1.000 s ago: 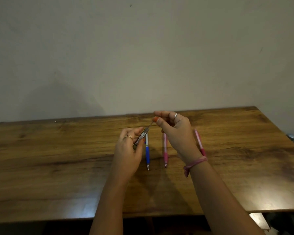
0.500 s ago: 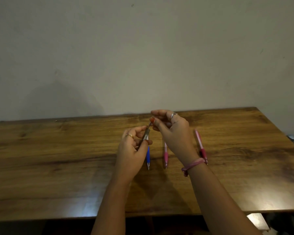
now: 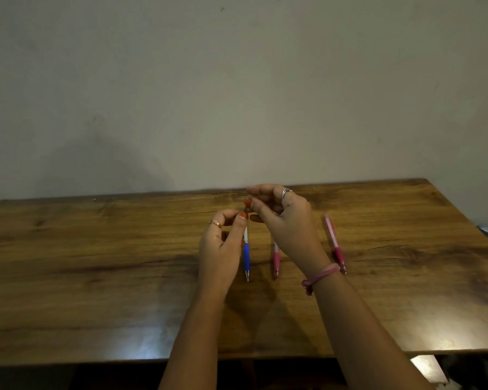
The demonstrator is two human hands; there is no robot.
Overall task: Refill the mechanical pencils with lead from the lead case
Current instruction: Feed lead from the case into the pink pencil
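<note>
Both hands are raised over the wooden table (image 3: 96, 277) and meet fingertip to fingertip. My left hand (image 3: 223, 243) curls round the small grey lead case, which its thumb and fingers almost wholly hide. My right hand (image 3: 285, 220) pinches thumb and forefinger together just above the left thumb, at the case's top; the thin lead there is too fine to make out. Three mechanical pencils lie on the table beneath the hands, tips toward me: a blue-and-white pencil (image 3: 246, 256), a pink pencil (image 3: 276, 261) partly under my right hand, and a second pink pencil (image 3: 335, 246) to the right.
The table stands against a plain wall. Its front edge runs near the bottom of the view and its right edge slopes away at the far right. Pale objects show below the table's right corner (image 3: 426, 367).
My left hand has tilted the lead case upright and closed round it, so it is now hidden. My right fingertips have come down close onto the left thumb. The pencils have not moved.
</note>
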